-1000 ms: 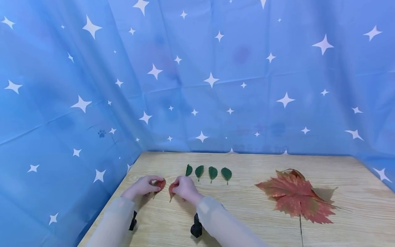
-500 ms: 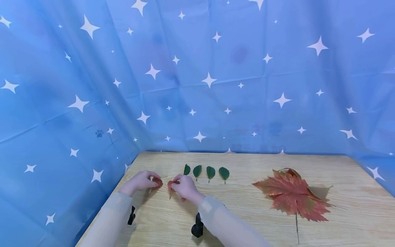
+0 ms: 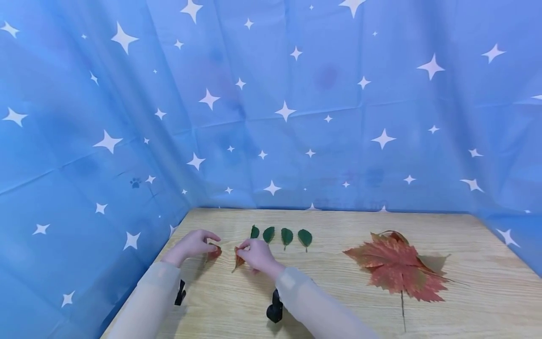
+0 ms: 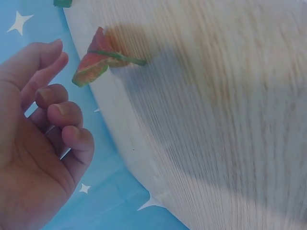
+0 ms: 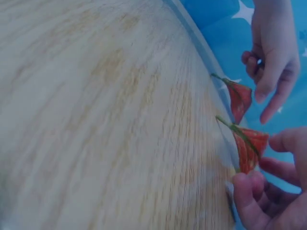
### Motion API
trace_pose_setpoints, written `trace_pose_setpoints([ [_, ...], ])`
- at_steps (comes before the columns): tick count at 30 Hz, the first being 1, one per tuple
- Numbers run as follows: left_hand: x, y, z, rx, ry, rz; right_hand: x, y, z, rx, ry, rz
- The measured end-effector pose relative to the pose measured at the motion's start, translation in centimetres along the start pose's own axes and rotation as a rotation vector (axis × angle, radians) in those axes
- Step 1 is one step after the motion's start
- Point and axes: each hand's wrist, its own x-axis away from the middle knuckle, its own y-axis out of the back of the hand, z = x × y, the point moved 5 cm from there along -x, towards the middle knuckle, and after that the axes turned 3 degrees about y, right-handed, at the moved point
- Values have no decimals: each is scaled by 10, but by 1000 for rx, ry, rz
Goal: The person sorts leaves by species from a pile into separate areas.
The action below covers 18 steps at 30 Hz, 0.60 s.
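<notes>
On the left of the table, a small red leaf (image 3: 214,253) lies just beside the fingertips of my left hand (image 3: 192,246). The left wrist view shows that hand with relaxed, bent fingers, apart from the leaf (image 4: 98,60) with its green stem. My right hand (image 3: 259,256) pinches a second red leaf (image 3: 238,260) by its edge, its stem pointing towards me. In the right wrist view this leaf (image 5: 249,146) stands tilted at the fingertips of the right hand (image 5: 283,187).
Several small green leaves (image 3: 286,237) lie in a row behind the right hand. A large red maple leaf (image 3: 400,273) with a long stem rests on the right of the wooden table (image 3: 330,292). A blue cloth with white stars (image 3: 285,111) hangs behind and at the left.
My left hand has loosened from the left red leaf and drawn slightly up and away. The right hand still holds its leaf, now turned a little. The head view has shifted slightly.
</notes>
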Motion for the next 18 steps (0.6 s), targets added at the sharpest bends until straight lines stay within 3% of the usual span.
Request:
trace_pose_setpoints([
  [4, -1, 0, 0, 6, 10, -2, 0, 0, -3, 10, -32, 26],
  [10, -1, 4, -2, 11, 16, -15, -1, -2, -4, 5, -5, 54],
  [18, 2, 14, -8, 16, -37, -32, 2, -2, 1, 27, 29, 66],
])
